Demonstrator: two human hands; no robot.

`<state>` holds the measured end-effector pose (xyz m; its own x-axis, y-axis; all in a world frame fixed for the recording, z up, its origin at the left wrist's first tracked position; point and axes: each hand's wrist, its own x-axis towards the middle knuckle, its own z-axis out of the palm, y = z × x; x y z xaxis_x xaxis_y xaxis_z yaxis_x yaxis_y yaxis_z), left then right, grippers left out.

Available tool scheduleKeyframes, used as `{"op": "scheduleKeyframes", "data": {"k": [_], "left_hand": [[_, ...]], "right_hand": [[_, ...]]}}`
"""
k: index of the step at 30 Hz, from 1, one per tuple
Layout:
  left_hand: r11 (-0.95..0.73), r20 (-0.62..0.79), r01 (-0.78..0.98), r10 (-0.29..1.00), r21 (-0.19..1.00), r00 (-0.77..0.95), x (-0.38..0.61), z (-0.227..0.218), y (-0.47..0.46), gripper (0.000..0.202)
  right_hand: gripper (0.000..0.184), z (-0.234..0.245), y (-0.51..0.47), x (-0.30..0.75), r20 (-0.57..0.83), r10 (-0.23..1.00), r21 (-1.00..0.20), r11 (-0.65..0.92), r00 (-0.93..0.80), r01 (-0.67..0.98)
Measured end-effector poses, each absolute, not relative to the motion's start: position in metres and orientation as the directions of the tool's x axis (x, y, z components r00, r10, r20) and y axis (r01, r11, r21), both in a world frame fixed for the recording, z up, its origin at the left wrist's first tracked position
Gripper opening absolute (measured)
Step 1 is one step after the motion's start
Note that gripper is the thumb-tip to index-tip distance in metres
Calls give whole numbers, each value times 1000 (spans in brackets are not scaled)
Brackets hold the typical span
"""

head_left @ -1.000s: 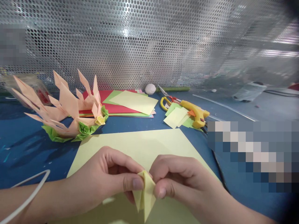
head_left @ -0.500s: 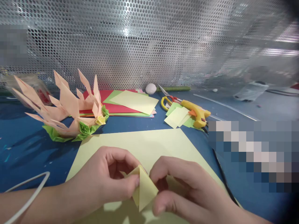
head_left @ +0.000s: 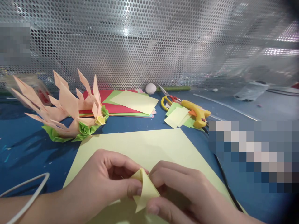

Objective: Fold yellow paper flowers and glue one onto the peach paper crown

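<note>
Folded yellow paper (head_left: 147, 192) between left fingers (head_left: 134, 188)

Across the upper frame, a silver-grey perforated metal screen (head_left: 93, 46), round-holed. Bright white glare (head_left: 126, 31) on it at top centre. Below, a flat blue tabletop (head_left: 130, 124), pale-flecked at lower left.

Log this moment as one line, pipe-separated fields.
left hand: pinching folded yellow paper | right hand: at that paper's right edge | beneath: pale-yellow sheet | beyond: yellow glue gun, scissors
</note>
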<state>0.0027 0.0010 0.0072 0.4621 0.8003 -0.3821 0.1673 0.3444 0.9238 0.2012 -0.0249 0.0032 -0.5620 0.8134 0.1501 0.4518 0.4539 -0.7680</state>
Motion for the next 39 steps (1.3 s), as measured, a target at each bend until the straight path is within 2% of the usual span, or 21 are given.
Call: {"op": "scheduleKeyframes", "data": {"k": [6,12,16,19,31,39], "left_hand": [[285,-339,186,826,940,451,6,6,0,4],[198,-314,273,809,942,497,7,12,-2,5],[203,-329,290,802,935,498,7,11,0,4],[200,-314,270,808,942,498,8,11,3,5],[223,-328,256,789,941,519,7,10,-1,14],[243,-329,228,790,943,517,6,6,1,16]], "right_hand": [[34,1,-26,198,163,803,-726,491,-574,481],[22,2,-26,198,152,792,-726,495,-591,477],[27,2,-26,199,130,808,-709,481,-575,516],[30,0,-26,199,177,800,-703,510,-573,496],[26,0,-24,196,139,784,-684,518,-605,513],[47,1,-25,200,198,773,-673,554,-603,490]]}}
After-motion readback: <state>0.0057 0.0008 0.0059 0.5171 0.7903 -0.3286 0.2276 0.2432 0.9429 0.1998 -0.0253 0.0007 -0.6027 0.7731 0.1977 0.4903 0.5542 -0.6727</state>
